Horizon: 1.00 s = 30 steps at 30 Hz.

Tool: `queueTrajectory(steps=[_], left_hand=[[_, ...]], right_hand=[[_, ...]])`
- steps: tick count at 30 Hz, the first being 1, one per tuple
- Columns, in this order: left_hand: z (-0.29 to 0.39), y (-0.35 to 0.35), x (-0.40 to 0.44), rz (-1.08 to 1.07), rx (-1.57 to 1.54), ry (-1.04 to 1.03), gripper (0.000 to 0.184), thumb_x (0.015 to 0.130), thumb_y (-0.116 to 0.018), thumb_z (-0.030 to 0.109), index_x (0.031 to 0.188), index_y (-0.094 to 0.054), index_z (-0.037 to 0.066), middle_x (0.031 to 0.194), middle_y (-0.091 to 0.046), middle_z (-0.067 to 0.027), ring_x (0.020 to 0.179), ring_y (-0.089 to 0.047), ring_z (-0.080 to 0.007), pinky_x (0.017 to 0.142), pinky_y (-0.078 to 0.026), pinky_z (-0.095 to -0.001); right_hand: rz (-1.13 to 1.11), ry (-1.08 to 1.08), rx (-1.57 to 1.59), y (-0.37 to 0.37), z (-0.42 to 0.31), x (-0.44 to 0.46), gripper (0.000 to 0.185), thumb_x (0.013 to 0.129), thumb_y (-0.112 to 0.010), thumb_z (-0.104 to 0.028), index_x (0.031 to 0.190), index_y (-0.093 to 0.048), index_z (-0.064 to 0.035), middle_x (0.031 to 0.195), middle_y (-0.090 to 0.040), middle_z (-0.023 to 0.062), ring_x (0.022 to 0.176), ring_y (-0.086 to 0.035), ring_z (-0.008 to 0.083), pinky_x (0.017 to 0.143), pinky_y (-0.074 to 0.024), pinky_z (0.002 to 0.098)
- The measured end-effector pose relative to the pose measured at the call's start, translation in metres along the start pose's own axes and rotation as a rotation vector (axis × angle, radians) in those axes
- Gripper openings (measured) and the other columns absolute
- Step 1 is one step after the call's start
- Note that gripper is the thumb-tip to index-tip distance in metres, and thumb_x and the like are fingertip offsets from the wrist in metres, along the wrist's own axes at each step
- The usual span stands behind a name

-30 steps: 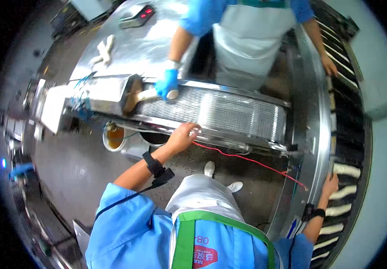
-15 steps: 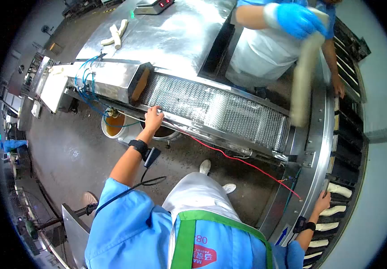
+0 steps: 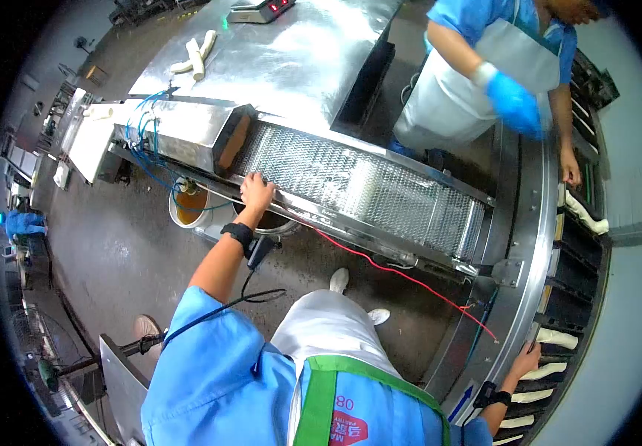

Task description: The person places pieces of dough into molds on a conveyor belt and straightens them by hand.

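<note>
My left hand (image 3: 258, 192) rests on the near metal edge of a mesh conveyor belt (image 3: 350, 189), fingers apart and holding nothing. At the right, the fingers of my right hand (image 3: 527, 362) are bent around the near end of a dark grooved tray (image 3: 562, 301). Long pale dough strips (image 3: 557, 339) lie in the grooves beside that hand. Farther up the same side, another dough strip (image 3: 587, 212) lies by the bare hand of a co-worker (image 3: 477, 82). The co-worker's blue-gloved hand (image 3: 514, 104) is blurred, with no dough visible in it.
A steel table (image 3: 284, 67) holds crossed dough pieces (image 3: 197, 56) and a scale (image 3: 260, 10). A metal housing (image 3: 179, 130) covers the belt's left end. Below stand a bucket (image 3: 188, 204) and a red cable (image 3: 380, 262). A steel rail (image 3: 518, 297) runs along the right.
The co-worker's long dough strip has left the gloved hand, and a strip now lies on the trays. My right hand and the nearby dough strips have shifted toward me. My left hand stays at the conveyor edge.
</note>
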<state>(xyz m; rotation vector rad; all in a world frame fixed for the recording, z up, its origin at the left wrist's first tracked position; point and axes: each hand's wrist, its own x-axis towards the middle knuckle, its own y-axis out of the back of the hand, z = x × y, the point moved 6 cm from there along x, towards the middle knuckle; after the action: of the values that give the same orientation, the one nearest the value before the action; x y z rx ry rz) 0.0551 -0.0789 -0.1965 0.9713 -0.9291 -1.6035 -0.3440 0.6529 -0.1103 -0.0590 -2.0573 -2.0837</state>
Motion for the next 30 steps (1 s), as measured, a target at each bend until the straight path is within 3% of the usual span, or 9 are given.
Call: queueTrajectory(steps=[4,15,18,21,24,26,27,29,30], left_hand=[[0.007,0.008,0.004,0.053,0.014,0.052,0.054,0.067,-0.055,0.028,0.114,-0.041,0.007,0.126,-0.029,-0.0135,0.117,-0.024,-0.0324,0.094,-0.022,-0.0442],[0.006,0.000,0.002,0.069,0.009,0.087,0.055,0.066,-0.057,0.030,0.114,-0.040,0.007,0.127,-0.027,-0.0138,0.118,-0.021,-0.0313,0.094,-0.020,-0.0461],[0.008,0.005,0.008,0.088,0.001,0.105,0.054,0.067,-0.055,0.031,0.112,-0.041,0.006,0.126,-0.029,-0.0134,0.117,-0.023,-0.0313,0.093,-0.022,-0.0460],[-0.022,-0.013,0.067,0.065,-0.089,0.210,0.059,0.068,-0.054,0.038,0.113,-0.039,0.003,0.122,-0.032,-0.0164,0.112,-0.028,-0.0336,0.090,-0.027,-0.0446],[-0.001,0.004,0.077,0.079,-0.327,0.484,0.072,0.067,-0.052,0.050,0.118,-0.036,0.002,0.123,-0.032,-0.0208,0.112,-0.031,-0.0367,0.092,-0.027,-0.0423],[0.007,-0.001,0.105,0.020,-0.149,0.335,0.065,0.069,-0.053,0.047,0.116,-0.039,0.004,0.113,-0.039,-0.0184,0.103,-0.038,-0.0332,0.085,-0.031,-0.0402],[0.017,-0.001,0.113,-0.036,0.056,0.198,0.062,0.070,-0.053,0.046,0.115,-0.040,0.006,0.108,-0.043,-0.0172,0.099,-0.041,-0.0314,0.081,-0.033,-0.0392],[0.037,0.001,0.115,-0.113,0.447,-0.018,0.055,0.072,-0.054,0.042,0.113,-0.043,0.008,0.099,-0.051,-0.0148,0.091,-0.048,-0.0279,0.074,-0.037,-0.0371],[0.045,0.000,0.110,-0.134,0.578,-0.095,0.051,0.072,-0.054,0.041,0.112,-0.044,0.009,0.094,-0.054,-0.0136,0.087,-0.051,-0.0261,0.071,-0.040,-0.0361]], right_hand=[[0.080,0.059,0.007,0.005,0.003,-0.005,0.030,0.081,-0.047,-0.025,0.094,-0.052,0.0009,0.087,-0.056,0.0183,0.079,-0.052,0.0333,0.065,-0.0398,0.0400],[0.023,0.026,0.036,0.007,0.009,-0.016,0.028,0.084,-0.044,-0.027,0.089,-0.052,-0.0005,0.085,-0.054,0.0170,0.079,-0.049,0.0330,0.062,-0.0384,0.0417],[0.104,0.060,0.027,0.017,-0.001,-0.018,0.023,0.080,-0.048,-0.023,0.087,-0.053,-0.0015,0.079,-0.056,0.0152,0.073,-0.052,0.0324,0.061,-0.0402,0.0402],[0.124,0.049,0.027,0.013,0.001,-0.019,0.025,0.079,-0.050,-0.024,0.089,-0.053,-0.0008,0.079,-0.056,0.0162,0.072,-0.052,0.0329,0.062,-0.0404,0.0402],[0.143,0.061,-0.001,0.001,0.015,-0.009,0.024,0.078,-0.051,-0.021,0.089,-0.053,0.0002,0.079,-0.056,0.0175,0.072,-0.052,0.0336,0.062,-0.0404,0.0399],[0.170,0.088,0.103,-0.003,0.017,-0.012,0.023,0.079,-0.051,-0.020,0.089,-0.055,0.0007,0.081,-0.055,0.0172,0.077,-0.051,0.0321,0.067,-0.0392,0.0406],[0.277,0.170,-0.019,-0.010,0.020,-0.015,0.023,0.079,-0.051,-0.019,0.091,-0.054,0.0005,0.086,-0.054,0.0166,0.083,-0.049,0.0308,0.073,-0.0365,0.0408],[0.082,0.046,-0.042,0.000,0.008,-0.014,0.028,0.077,-0.050,-0.021,0.096,-0.050,0.0009,0.092,-0.052,0.0142,0.089,-0.047,0.0294,0.077,-0.0335,0.0399],[0.216,0.090,-0.086,-0.013,0.020,-0.016,0.029,0.075,-0.052,-0.022,0.093,-0.051,0.0010,0.091,-0.052,0.0149,0.087,-0.048,0.0292,0.076,-0.0329,0.0404]])
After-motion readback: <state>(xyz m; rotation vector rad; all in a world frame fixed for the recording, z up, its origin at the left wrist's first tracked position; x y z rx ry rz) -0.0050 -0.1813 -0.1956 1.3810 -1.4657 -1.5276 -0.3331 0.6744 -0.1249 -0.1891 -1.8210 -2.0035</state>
